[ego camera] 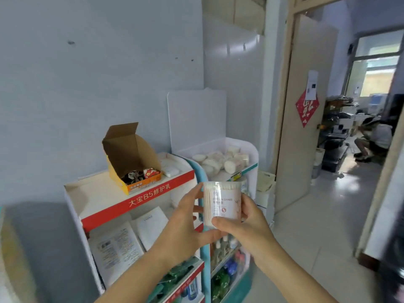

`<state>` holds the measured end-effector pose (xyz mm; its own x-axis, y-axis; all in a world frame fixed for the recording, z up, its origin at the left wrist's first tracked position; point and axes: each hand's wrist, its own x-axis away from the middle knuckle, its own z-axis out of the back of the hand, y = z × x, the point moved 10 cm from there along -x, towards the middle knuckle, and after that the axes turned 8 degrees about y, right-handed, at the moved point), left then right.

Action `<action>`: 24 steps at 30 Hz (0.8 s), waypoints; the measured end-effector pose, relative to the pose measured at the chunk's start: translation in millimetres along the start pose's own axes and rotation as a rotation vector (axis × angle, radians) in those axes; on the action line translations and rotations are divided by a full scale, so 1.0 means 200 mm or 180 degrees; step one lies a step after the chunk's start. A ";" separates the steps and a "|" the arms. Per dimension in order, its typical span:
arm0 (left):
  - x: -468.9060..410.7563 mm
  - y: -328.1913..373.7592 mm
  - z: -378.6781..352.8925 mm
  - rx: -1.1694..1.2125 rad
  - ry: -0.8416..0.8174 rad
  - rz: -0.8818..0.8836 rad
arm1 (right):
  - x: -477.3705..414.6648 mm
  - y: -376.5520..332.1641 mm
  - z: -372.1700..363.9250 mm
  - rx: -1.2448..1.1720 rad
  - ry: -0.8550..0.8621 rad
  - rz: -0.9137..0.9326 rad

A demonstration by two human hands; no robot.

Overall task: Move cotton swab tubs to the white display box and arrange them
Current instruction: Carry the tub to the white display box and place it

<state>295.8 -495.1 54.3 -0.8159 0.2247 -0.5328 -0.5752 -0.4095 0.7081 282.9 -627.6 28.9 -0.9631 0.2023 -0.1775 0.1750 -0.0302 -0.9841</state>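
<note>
A clear round cotton swab tub [222, 202] with a white "COTTON SWABS" label stands upright in front of me, held between both hands. My left hand [185, 224] grips its left side and bottom. My right hand [244, 224] wraps its right side with the thumb across the lower front. Behind and above it stands the white display box [251, 149] with a tall white back panel. Several more swab tubs [220, 160] lie loosely piled on its top tray.
To the left stands a red-and-white display rack [140, 200] carrying an open brown cardboard box [131, 158], with packets on its lower shelves. Bottles fill the shelves under the white box. An open door [303, 110] is at right; a person [373, 138] crouches in the far room.
</note>
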 end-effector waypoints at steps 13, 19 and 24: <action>-0.44 -0.27 -0.59 -0.0950 -0.0919 0.0106 | -0.41 0.34 0.65 0.0164 0.0741 -0.0489; -0.85 -0.50 -0.58 -0.1249 -0.0516 0.0186 | -0.87 0.41 0.70 0.0335 0.0718 -0.0460; -1.18 -0.65 -0.55 -0.1512 -0.0302 0.0118 | -1.28 0.52 0.61 0.0472 0.0562 -0.0482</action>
<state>569.2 -591.8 38.1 -0.8498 0.2729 -0.4510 -0.4731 -0.7722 0.4242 522.6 -802.9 -28.2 -0.9232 0.3826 -0.0373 -0.0126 -0.1269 -0.9918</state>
